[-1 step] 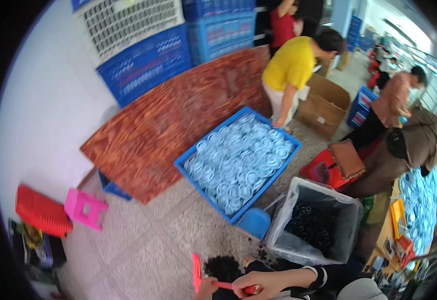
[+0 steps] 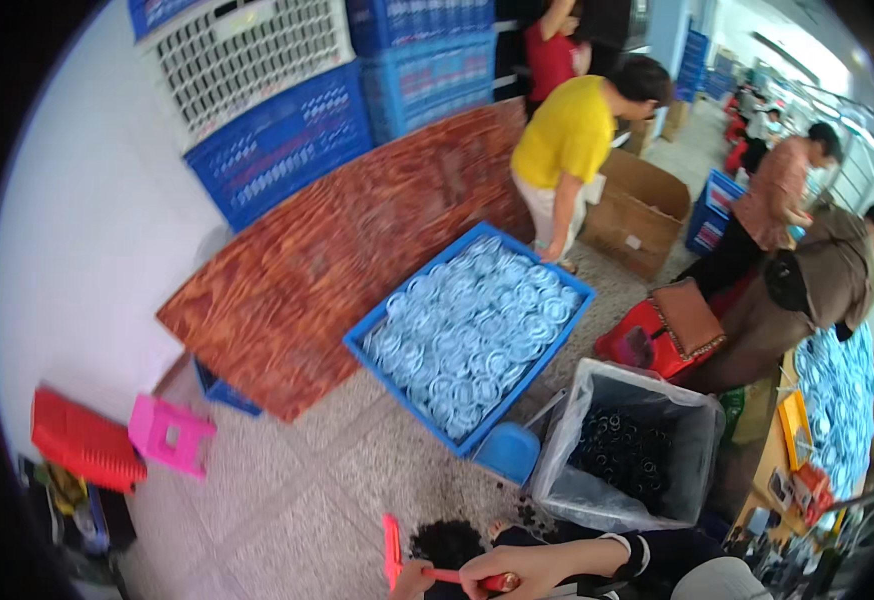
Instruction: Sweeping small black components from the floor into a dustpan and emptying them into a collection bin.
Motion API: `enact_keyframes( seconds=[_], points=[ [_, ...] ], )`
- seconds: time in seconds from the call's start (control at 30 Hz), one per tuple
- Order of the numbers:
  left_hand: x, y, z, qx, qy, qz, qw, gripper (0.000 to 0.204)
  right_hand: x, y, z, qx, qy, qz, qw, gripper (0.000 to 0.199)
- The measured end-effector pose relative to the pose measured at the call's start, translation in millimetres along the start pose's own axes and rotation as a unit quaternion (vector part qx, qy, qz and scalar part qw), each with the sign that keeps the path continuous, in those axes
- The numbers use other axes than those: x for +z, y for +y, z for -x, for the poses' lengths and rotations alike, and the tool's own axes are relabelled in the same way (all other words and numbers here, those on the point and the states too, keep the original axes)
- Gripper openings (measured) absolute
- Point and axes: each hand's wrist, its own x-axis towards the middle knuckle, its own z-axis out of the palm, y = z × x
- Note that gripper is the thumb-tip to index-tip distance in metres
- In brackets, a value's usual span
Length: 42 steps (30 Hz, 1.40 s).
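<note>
At the lower edge, my left hand (image 2: pixel 412 580) and my right hand (image 2: pixel 532 568) are both closed around the red stick of a tool with a narrow red head (image 2: pixel 393 545). The left hand is nearer the head, the right nearer the stick's end. I cannot make out the tool's exact kind. Beside the head, on the floor, is a dark heap of small black bits (image 2: pixel 447 543), with more scattered to its right. Just beyond stands a blue dustpan (image 2: pixel 508 453), by a plastic-lined grey bin (image 2: pixel 697 435) holding black ring-shaped pieces.
Ahead lies a blue tray (image 2: pixel 377 373) full of pale blue rings, with a person in yellow (image 2: pixel 562 130) bending at its far corner. A reddish wooden board (image 2: pixel 337 240) leans by stacked crates (image 2: pixel 282 145). Pink (image 2: pixel 170 435) and red stools stand left; people work at right.
The view has shifted very slightly. Both hands keep their grip on the red tool, and nothing else has visibly moved.
</note>
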Motion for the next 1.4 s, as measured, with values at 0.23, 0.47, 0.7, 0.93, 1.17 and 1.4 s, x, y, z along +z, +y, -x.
enact_keyframes(
  seconds=[0.23, 0.47, 0.7, 0.93, 1.17, 1.4],
  points=[
    [-94, -27, -18, 0.012, -0.052, 0.018, 0.998, 0.01, 9, -88, -9, -0.27, 0.169, 0.113, 0.941, 0.016],
    [-138, -127, -49, -0.011, -0.223, 0.233, 0.946, 0.011, 114, -163, -59, -0.536, 0.095, 0.167, 0.822, 0.018],
    [-133, -250, -41, -0.219, -0.36, 0.365, 0.83, 0.013, 197, -175, -123, -0.521, 0.158, 0.212, 0.812, 0.018],
    [-154, -197, -38, -0.096, -0.479, 0.206, 0.848, 0.013, 253, -127, -108, -0.412, 0.257, 0.24, 0.841, 0.011],
    [-152, -182, -34, -0.005, -0.542, 0.082, 0.836, 0.012, 307, 34, -81, 0.013, 0.734, 0.06, 0.677, 0.011],
    [-113, -162, 8, 0.296, -0.582, -0.165, 0.739, 0.011, 473, 295, -56, 0.182, 0.793, -0.296, 0.5, 0.025]
  ],
)
